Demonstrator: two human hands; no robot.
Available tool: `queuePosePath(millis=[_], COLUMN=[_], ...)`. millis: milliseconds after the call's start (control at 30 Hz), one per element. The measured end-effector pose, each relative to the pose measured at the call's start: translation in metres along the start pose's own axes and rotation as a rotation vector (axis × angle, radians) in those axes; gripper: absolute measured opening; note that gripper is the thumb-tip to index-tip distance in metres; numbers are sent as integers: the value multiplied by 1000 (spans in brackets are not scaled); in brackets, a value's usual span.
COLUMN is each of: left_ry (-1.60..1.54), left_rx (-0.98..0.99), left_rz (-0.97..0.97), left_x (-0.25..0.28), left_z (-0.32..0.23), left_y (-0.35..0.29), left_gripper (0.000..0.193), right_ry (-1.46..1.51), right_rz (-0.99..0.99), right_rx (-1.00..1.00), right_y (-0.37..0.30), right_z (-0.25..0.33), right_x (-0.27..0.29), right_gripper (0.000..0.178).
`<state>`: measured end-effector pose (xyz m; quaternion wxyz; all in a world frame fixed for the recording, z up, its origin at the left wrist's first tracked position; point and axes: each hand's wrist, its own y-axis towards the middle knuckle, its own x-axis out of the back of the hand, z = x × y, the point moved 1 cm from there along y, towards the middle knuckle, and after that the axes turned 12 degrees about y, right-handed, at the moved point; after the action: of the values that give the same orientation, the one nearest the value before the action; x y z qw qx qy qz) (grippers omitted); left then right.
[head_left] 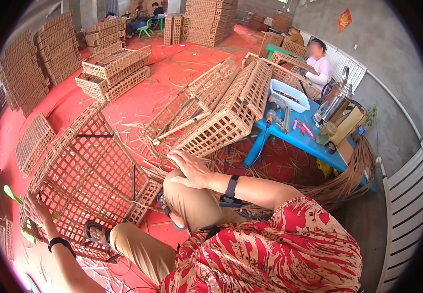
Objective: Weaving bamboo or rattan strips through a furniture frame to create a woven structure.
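Note:
A large open-weave wicker basket [82, 168] stands tilted on the floor in front of me at the left, with black braces across its inside. My left hand [37, 211] is closed over its near left rim. Over my bent right knee, my right hand [191, 169] is raised with its fingers stretched out, and nothing shows in it. One sandalled foot rests against the basket's lower edge. A loose strip of wicker [148, 206] sticks out from the basket's low right side, near my other foot.
Wicker baskets [221, 122] lean together ahead. On the right, a blue table [297, 139] holds a power tool [271, 113], white tray [289, 96] and steel flask [332, 105]. A bundle of strips [350, 168] hangs beside it. A co-worker [317, 61] sits beyond; scraps litter the red floor.

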<state>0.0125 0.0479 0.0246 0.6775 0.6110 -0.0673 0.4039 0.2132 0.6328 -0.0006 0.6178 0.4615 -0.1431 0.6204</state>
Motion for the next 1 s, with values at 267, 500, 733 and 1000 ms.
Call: queuePosePath(millis=[267, 500, 733, 1000], left_ry=[54, 80, 37, 85], left_rx=[20, 6, 31, -11], left_rz=[13, 60, 54, 51], left_x=[-12, -21, -27, -31], left_z=[6, 2, 9, 9], left_y=[-1, 3, 6, 6], left_gripper=[57, 54, 51, 54], right_ry=[159, 214, 185, 135], right_rz=[54, 201, 159, 62], right_rx=[-185, -218, -292, -228], right_y=[-1, 4, 1, 2], right_z=[-1, -17, 4, -2], right_x=[-39, -45, -36, -40], right_gripper=[46, 43, 46, 42])
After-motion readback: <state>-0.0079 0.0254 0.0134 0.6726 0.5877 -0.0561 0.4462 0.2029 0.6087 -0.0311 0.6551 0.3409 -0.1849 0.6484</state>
